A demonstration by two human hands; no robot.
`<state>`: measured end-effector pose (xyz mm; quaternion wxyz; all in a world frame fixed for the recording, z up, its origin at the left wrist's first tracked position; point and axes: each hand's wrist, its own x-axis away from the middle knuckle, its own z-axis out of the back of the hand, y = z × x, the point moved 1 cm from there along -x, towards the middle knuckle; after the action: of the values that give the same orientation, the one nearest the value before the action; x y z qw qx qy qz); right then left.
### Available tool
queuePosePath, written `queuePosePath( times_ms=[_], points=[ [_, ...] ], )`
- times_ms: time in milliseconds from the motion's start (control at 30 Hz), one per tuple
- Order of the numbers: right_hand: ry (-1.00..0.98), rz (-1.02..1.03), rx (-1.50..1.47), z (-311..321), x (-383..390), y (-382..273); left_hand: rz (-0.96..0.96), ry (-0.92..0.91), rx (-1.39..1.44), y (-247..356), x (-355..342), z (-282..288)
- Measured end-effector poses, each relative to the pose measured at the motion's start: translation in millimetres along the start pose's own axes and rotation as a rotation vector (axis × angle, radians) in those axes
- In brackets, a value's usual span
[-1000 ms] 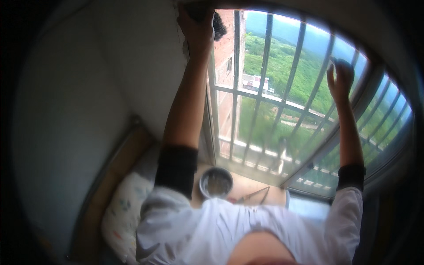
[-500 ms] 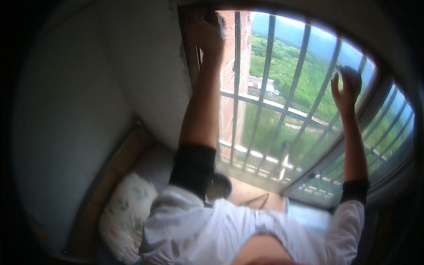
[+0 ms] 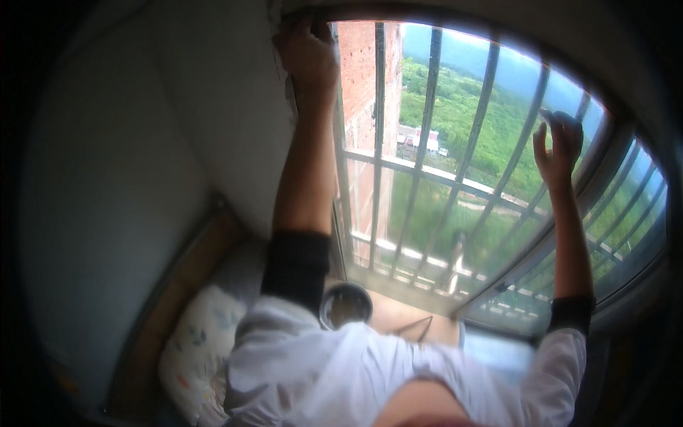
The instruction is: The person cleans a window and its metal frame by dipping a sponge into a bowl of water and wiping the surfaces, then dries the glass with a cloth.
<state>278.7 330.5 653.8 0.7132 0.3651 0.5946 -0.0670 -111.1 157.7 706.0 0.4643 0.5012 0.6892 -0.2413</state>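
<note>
My left hand (image 3: 309, 57) is raised to the top left corner of the window frame (image 3: 398, 13), beside the wall. Its fingers are bent and closed; whatever they hold, if anything, is lost in the dark. My right hand (image 3: 558, 149) is lifted in front of the barred window (image 3: 466, 171), close to the upright frame on its right. There the thumb stands apart from the bent fingers, with a gap between them and nothing clearly held. Whether the fingertips touch the glass, I cannot tell.
A round dark-rimmed pot or bowl (image 3: 346, 304) sits on the ledge (image 3: 391, 313) below the window. To the left are a patterned pillow (image 3: 203, 341) and a wooden edge (image 3: 174, 277) along the wall. Metal bars (image 3: 434, 92) cross the window; greenery and a brick wall (image 3: 356, 67) lie beyond.
My left hand has moved left, off the window's edge and toward the wall, uncovering more brick and the round pot. My right hand has barely moved.
</note>
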Motion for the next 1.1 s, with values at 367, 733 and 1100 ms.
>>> queuePosePath(
  times_ms=[367, 733, 1100],
  points=[
    [0.031, 0.038, 0.006, 1.7, -0.6, -1.1, -0.207, -0.106, 0.348, 91.1, -1.4, 12.4],
    [0.044, 0.021, -0.002, 3.9, -2.5, -3.9, -0.213, -0.039, 0.525, 174.4, 19.4, 4.5],
    [0.066, 0.014, -0.002, 1.9, -1.8, -4.8, -0.135, -0.041, -0.014, 24.0, -1.5, 3.8]
  ],
)
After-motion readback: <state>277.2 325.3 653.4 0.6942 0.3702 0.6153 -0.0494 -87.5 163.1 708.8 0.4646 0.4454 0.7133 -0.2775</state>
